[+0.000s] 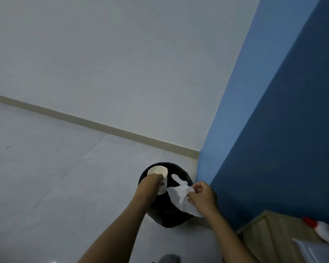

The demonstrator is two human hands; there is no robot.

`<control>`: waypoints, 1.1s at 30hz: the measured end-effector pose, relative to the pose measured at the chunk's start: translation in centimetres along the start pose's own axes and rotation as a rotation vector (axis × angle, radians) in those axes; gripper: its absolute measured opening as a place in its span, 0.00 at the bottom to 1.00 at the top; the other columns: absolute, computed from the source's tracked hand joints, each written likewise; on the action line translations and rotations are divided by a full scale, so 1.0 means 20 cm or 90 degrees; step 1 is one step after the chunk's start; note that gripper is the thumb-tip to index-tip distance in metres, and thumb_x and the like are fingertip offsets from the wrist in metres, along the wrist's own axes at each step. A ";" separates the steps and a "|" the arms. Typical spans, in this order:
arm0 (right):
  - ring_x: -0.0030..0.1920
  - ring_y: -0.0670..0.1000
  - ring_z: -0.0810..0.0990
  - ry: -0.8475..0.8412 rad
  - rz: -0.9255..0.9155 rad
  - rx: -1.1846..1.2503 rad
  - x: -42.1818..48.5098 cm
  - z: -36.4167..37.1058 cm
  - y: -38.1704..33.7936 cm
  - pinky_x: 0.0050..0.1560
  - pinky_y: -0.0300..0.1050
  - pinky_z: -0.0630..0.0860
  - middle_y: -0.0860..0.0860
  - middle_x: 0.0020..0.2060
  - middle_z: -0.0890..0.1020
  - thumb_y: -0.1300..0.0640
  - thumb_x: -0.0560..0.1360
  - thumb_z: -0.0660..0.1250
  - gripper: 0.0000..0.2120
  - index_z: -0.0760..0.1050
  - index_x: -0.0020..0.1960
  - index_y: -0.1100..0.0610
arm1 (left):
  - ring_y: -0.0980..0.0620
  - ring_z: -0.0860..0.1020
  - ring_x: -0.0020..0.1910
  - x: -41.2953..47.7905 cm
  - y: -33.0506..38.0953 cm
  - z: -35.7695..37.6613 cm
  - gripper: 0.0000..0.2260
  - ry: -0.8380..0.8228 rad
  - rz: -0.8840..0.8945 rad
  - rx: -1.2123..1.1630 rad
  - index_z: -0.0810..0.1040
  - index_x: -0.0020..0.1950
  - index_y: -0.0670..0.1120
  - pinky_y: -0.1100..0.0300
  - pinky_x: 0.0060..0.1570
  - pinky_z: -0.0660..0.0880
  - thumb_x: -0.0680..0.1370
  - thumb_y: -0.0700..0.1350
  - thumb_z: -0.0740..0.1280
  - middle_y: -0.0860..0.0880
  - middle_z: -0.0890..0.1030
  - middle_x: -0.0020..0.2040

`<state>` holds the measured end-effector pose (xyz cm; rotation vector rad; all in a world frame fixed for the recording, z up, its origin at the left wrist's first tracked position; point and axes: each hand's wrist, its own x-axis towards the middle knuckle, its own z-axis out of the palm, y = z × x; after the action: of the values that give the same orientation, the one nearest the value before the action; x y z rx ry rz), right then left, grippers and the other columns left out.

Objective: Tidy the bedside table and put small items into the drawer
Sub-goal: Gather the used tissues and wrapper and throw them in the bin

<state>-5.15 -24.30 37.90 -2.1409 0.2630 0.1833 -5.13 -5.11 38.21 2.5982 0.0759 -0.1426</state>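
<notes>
Left hand (150, 182) clasping paper cup (160, 174), right hand (202, 194) pinching tissue (180, 196)

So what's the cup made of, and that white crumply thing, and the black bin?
The cup looks like paper: thin, matte white wall, plain rim. The crumpled white piece in the right hand seems to be tissue or thin paper: soft, wrinkled folds. The bin is dark and dull, probably plastic, maybe with a bag; too blurry to tell.

A home bedroom corner: tiled floor (46, 177), one blue wall (283, 130), a wooden bedside table (264, 234), a black waste bin (169, 215).
</notes>
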 end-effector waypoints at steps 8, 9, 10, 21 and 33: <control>0.39 0.45 0.77 -0.001 0.021 0.057 0.65 0.35 0.21 0.36 0.34 0.71 0.46 0.39 0.80 0.60 0.71 0.67 0.03 0.76 0.44 0.54 | 0.42 0.80 0.49 0.50 -0.24 0.45 0.11 -0.018 0.002 0.052 0.78 0.53 0.42 0.53 0.45 0.75 0.80 0.45 0.59 0.43 0.83 0.49; 0.39 0.47 0.77 -0.004 0.033 0.060 0.71 0.41 0.27 0.36 0.36 0.71 0.47 0.39 0.80 0.60 0.71 0.67 0.03 0.76 0.44 0.55 | 0.41 0.80 0.48 0.56 -0.27 0.53 0.11 -0.026 0.000 0.045 0.78 0.54 0.42 0.53 0.45 0.76 0.80 0.45 0.59 0.43 0.83 0.49; 0.39 0.47 0.77 -0.008 0.043 0.062 0.77 0.48 0.33 0.36 0.35 0.71 0.48 0.40 0.80 0.61 0.71 0.66 0.03 0.76 0.45 0.56 | 0.41 0.80 0.49 0.60 -0.31 0.60 0.11 -0.034 -0.002 0.042 0.79 0.54 0.43 0.52 0.45 0.76 0.80 0.45 0.59 0.43 0.83 0.48; 0.46 0.52 0.78 -0.128 0.113 -0.019 1.03 0.87 0.73 0.40 0.38 0.69 0.55 0.45 0.80 0.62 0.73 0.68 0.05 0.76 0.48 0.61 | 0.41 0.79 0.55 0.77 -0.59 1.01 0.12 -0.160 -0.098 0.080 0.75 0.61 0.46 0.53 0.51 0.75 0.79 0.43 0.58 0.41 0.80 0.56; 0.49 0.46 0.74 -0.152 0.069 -0.039 0.82 0.66 0.62 0.47 0.35 0.73 0.51 0.51 0.78 0.63 0.71 0.73 0.18 0.75 0.59 0.56 | 0.42 0.80 0.51 0.68 -0.49 0.83 0.12 -0.171 -0.080 0.119 0.75 0.59 0.44 0.48 0.48 0.78 0.77 0.41 0.60 0.43 0.82 0.52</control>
<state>7.04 -21.87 16.99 -2.1411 0.2364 0.5114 6.11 -4.96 17.44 2.7321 0.1346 -0.5677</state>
